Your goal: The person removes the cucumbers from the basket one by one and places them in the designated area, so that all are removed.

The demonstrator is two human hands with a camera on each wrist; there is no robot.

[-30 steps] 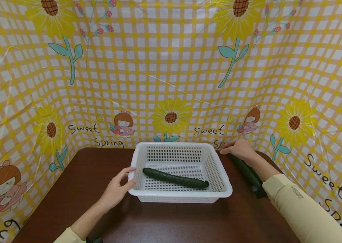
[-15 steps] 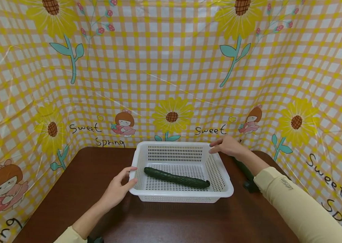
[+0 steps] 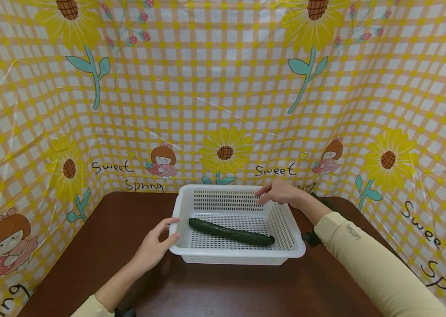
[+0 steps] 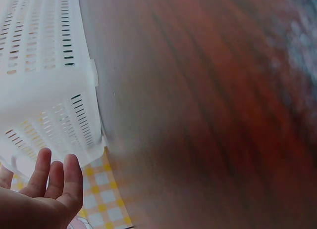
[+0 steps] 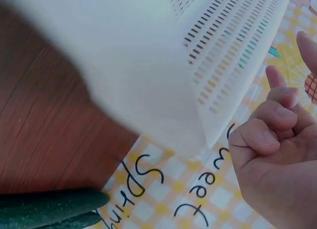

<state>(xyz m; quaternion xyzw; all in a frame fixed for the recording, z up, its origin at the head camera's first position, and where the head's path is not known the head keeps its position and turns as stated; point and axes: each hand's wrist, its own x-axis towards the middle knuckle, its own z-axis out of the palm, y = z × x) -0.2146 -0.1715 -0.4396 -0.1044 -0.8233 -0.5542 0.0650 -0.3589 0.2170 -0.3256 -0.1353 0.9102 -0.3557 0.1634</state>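
A white plastic basket with slotted walls stands mid-table in the head view. One long dark cucumber lies slantwise on its floor. My left hand holds the basket's left rim, with index fingertip and thumb over the edge; in the left wrist view several fingers lie against the outside. My right hand hovers over the back right corner, holding nothing. The right wrist view shows its fingers loosely bent. Two more cucumbers lie on the table right of the basket, mostly hidden by my forearm in the head view.
A dark brown wooden table carries everything. A checked yellow and white cloth with printed flowers hangs behind and on both sides, close to the table's back edge. Black wrist devices show near both sleeves.
My right hand has moved left, from above the cucumbers on the right to over the basket's back right corner. My left hand, the basket and the cucumber inside stay put.
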